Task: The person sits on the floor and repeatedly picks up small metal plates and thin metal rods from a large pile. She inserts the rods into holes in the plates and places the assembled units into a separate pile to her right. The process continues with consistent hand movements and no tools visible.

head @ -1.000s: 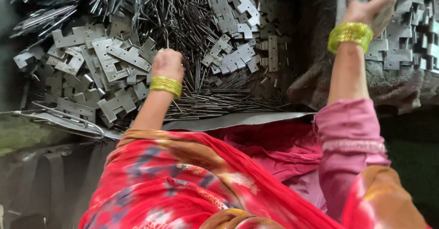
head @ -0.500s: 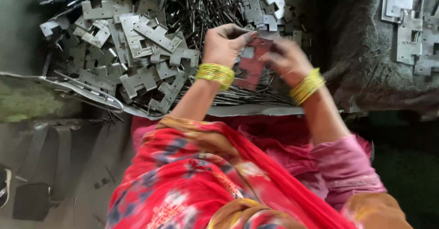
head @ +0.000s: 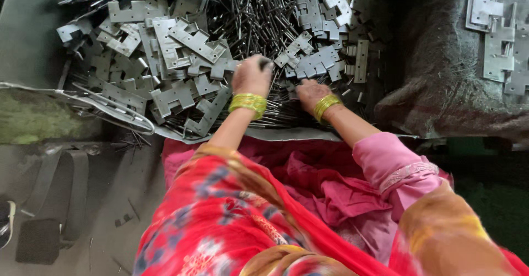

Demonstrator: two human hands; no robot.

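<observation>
Left hand, back upward, fingers curled down into the heap, wrist ringed by gold bangles; a small dark piece pinched at the fingertips, its kind too blurred to tell. Right hand, close beside the left and slightly nearer the body, palm down and fingers bent onto the heap, wrist likewise ringed by gold bangles; whether anything is held, not discernible. Directly beyond both hands, a dense pile of thin grey steel pins, strands of it running under the wrists. To the left of the left hand, touching the pins and spreading outward, a jumble of flat grey stamped-metal hinge leaves with notched edges; a second, smaller cluster of the same leaves just beyond and right of the right hand. Beneath the heap, at the near edge below the wrists, a grey metal sheet. Well to the right of the right hand, a dark coarse sack bearing more hinge plates at its far side. Near the body, below the forearms, pink cloth and a red patterned drape; a pink sleeve covering the right forearm.
</observation>
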